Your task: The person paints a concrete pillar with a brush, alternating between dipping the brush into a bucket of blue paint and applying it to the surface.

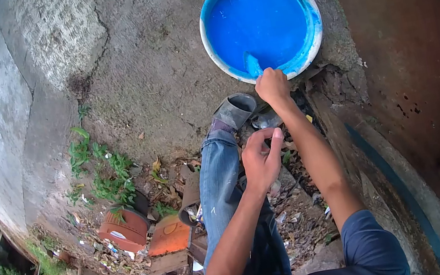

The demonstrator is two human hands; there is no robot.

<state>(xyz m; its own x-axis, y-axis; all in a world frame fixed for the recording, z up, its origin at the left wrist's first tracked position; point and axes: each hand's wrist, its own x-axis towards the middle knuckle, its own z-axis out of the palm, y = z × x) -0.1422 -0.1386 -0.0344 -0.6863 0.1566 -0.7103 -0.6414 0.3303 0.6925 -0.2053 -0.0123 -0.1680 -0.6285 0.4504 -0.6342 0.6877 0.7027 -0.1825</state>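
Note:
A round white-rimmed tub [319,20] of bright blue paint [258,21] stands on the concrete in the upper right. At the tub's near rim, my right hand [273,86] is closed around a blue-coated tool [252,64]. The tool's flat end reaches over the paint. Its exact kind cannot be told under the coating, and my fingers cover its grip. Below and left of that hand, my left hand [262,160] hangs over my knee, loosely curled with the thumb apart. Nothing shows in it.
My foot in a grey boot [234,110] rests on the concrete [153,61] near the tub. Green plants [112,174], leaf litter, an orange block [168,235] and a terracotta-coloured piece [124,230] lie to the left. A rusty brown surface [402,34] runs along the right.

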